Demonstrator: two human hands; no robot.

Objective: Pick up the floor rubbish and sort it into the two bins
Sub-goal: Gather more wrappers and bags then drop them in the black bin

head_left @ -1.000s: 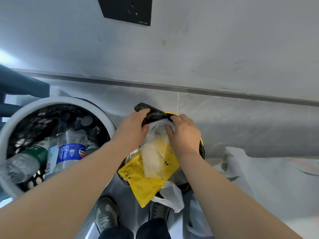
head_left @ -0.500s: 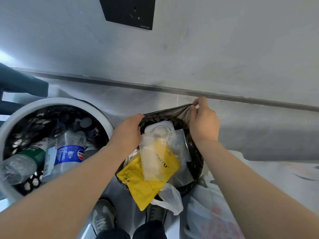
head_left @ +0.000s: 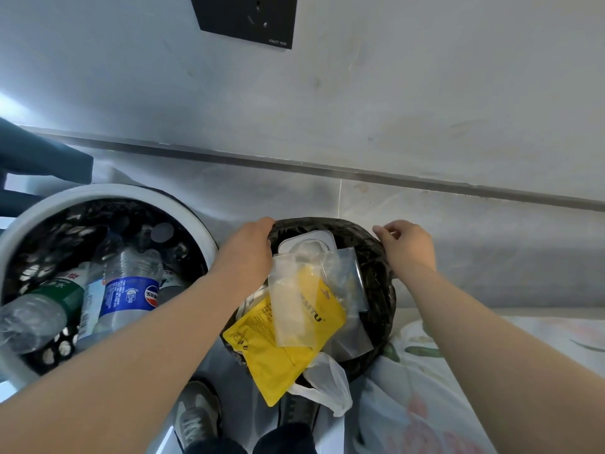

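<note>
Both hands grip the black liner [head_left: 376, 257] of the smaller bin: the left hand [head_left: 248, 253] pinches its left rim, the right hand [head_left: 407, 245] its right rim. Inside the liner lie a yellow pouch [head_left: 278, 348], clear plastic bags [head_left: 294, 306] and a white lid [head_left: 307, 244]. Left of it, the white bin [head_left: 183, 208] holds plastic bottles [head_left: 127, 290]

yellow pouch [head_left: 278, 339]: "KAITU" | blue-labelled bottle [head_left: 129, 290]: Pepsi logo | green-labelled bottle [head_left: 49, 299]: "水"

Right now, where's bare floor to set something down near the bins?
Bare floor runs between the wall and both bins. The black-lined bin is heaped, with the yellow pouch overhanging; the white bin is packed with bottles.
</note>
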